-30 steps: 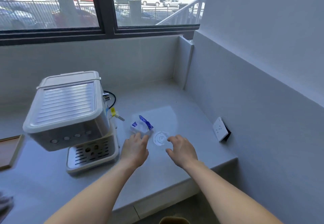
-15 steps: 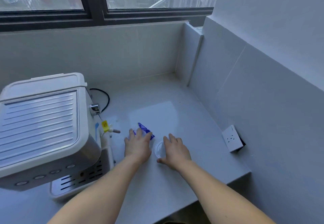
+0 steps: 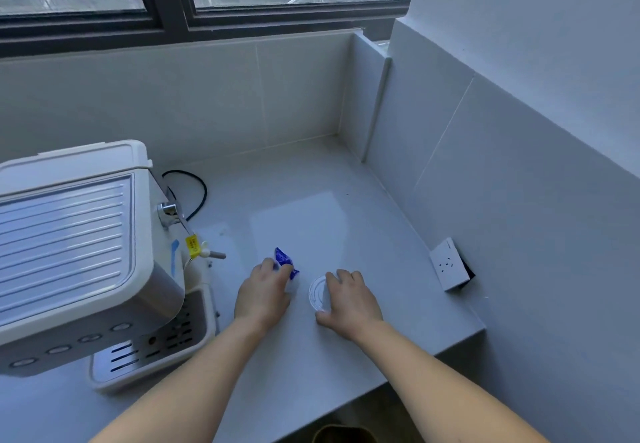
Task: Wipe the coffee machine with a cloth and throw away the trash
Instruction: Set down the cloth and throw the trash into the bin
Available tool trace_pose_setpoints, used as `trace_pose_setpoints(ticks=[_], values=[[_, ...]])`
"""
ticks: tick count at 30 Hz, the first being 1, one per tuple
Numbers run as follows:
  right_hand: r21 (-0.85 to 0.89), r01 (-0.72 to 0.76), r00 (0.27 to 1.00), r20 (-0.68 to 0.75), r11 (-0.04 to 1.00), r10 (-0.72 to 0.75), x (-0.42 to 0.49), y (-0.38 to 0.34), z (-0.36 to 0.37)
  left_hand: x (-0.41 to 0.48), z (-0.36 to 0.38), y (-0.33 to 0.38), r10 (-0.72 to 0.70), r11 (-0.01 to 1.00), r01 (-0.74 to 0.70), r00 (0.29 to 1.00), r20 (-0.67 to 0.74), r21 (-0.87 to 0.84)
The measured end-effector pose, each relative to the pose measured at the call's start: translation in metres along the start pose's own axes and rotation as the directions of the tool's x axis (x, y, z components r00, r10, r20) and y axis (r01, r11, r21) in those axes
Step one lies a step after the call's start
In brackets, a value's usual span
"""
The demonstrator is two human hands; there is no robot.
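Pale grey worktop point(image 3: 311, 356) fills your view, tiled walls on its far and right sides, a dark-framed window point(image 3: 173, 23) above; the coffee machine point(image 3: 79, 252) stands at the left, its left side cut off by the frame edge; a dark rounded thing point(image 3: 343, 435) at the near edge is too cropped to name. Your left hand point(image 3: 263, 295) lies over a white and blue wrapper point(image 3: 286, 262), fingers curled on it, most of it hidden beneath; whether it is gripped you cannot tell. Your right hand point(image 3: 349, 304) rests half-spread on a clear round plastic lid point(image 3: 317, 292), fingertips on its right part, thumb on the worktop near it. Both bits of trash lie just right of the machine; a white wall socket point(image 3: 448, 264) sits further right.
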State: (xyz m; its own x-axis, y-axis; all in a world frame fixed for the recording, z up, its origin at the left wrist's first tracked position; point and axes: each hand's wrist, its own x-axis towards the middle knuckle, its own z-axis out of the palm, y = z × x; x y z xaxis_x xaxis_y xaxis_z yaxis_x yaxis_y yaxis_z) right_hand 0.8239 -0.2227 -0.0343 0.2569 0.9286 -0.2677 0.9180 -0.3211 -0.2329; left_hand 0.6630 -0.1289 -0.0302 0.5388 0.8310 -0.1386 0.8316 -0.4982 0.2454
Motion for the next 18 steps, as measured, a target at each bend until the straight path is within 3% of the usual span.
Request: trace_pose_setpoints(ticks=[7, 18], values=[[0.041, -0.007, 1.0, -0.029, 0.999, 0.008, -0.036, 0.017, -0.009, -0.032, -0.005, 0.03, 0.029, 0.999, -0.03, 0.998, -0.061, -0.015], [0.078, 0.101, 0.992, -0.078, 0.992, -0.095, -0.13, 0.068, 0.007, -0.143, 0.033, 0.094, -0.014, 0.997, 0.002, 0.985, -0.173, -0.073]])
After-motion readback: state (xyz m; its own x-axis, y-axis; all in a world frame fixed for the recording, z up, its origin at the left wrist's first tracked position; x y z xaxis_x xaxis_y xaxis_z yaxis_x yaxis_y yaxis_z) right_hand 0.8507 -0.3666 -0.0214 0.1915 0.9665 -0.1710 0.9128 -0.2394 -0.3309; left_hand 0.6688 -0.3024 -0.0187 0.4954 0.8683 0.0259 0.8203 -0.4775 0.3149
